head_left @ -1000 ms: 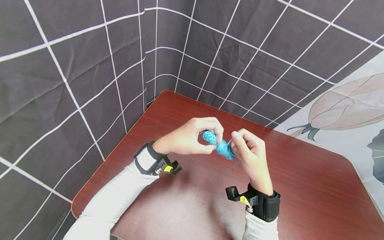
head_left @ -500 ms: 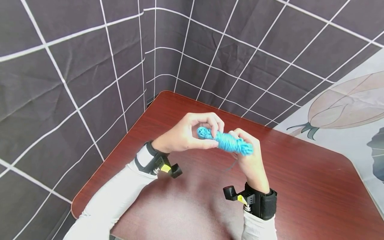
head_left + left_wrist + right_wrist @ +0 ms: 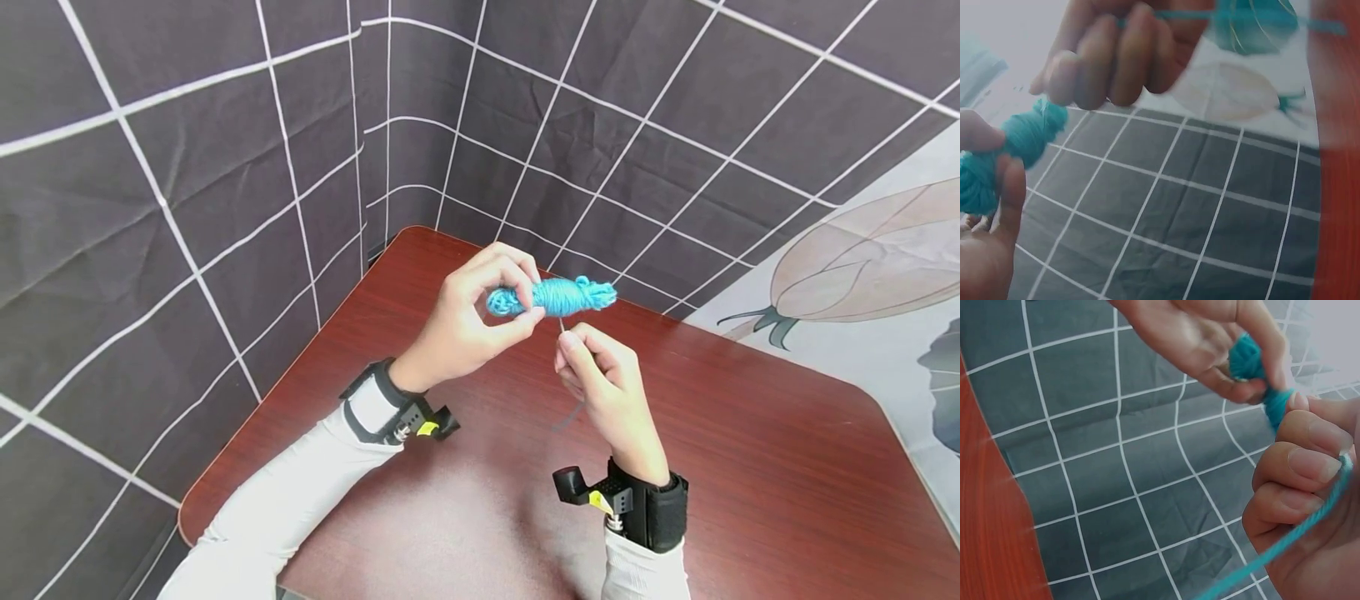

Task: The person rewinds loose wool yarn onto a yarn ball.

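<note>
A small bundle of turquoise yarn (image 3: 564, 297), wound tight round its middle with loops at both ends, is held up above the table. My left hand (image 3: 461, 329) pinches it near its left end between thumb and fingers. Just below and to the right, my right hand (image 3: 603, 373) grips a strand of the same yarn (image 3: 1285, 549) in curled fingers. A short stretch of strand runs from the bundle to the right fingertips. In the right wrist view the loose tail leaves the curled fingers and hangs off to the lower left.
The reddish-brown tabletop (image 3: 750, 433) with rounded corners lies under both hands. Dark grey cloth (image 3: 300, 167) with a white grid hangs along the left and back edges. A white panel (image 3: 847, 325) with a flower print stands at the right.
The bundle swings from tilted down-right to nearly level, and the left hand lifts it up and away. The right hand ends up below it, still gripping the strand.
</note>
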The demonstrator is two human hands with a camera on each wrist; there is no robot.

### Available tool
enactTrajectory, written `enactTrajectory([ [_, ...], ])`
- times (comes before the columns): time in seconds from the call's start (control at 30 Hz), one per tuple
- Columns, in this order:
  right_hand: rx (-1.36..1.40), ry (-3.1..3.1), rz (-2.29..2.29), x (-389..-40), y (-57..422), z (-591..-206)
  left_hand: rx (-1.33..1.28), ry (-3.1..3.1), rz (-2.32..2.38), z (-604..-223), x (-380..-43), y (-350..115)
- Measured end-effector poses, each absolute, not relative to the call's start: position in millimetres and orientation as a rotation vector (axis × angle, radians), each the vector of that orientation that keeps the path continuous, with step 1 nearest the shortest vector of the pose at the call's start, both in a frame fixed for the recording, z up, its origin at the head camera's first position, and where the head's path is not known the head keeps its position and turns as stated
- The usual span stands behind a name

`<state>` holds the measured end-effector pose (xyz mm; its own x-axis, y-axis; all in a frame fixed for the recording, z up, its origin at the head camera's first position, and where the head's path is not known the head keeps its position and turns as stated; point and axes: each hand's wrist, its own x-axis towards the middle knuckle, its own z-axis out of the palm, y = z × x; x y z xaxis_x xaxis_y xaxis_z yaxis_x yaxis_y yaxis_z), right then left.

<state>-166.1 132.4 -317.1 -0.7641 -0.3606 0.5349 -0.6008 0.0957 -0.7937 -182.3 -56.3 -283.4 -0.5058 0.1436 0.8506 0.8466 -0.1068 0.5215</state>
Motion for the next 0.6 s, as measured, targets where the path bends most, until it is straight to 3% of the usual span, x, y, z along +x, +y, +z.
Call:
enactTrajectory([
  [0.3,0.936,-2.116,1.769,-163.5,134.3,-314.7,-1.132,-1.869,-1.443,-284.0,-180.7,-56.9],
  [0.6,0.905,-2.019,1.836,-164.2,139.2,-312.2,-1.354,-2.068,-1.421,-288.1,-184.4,-60.0],
])
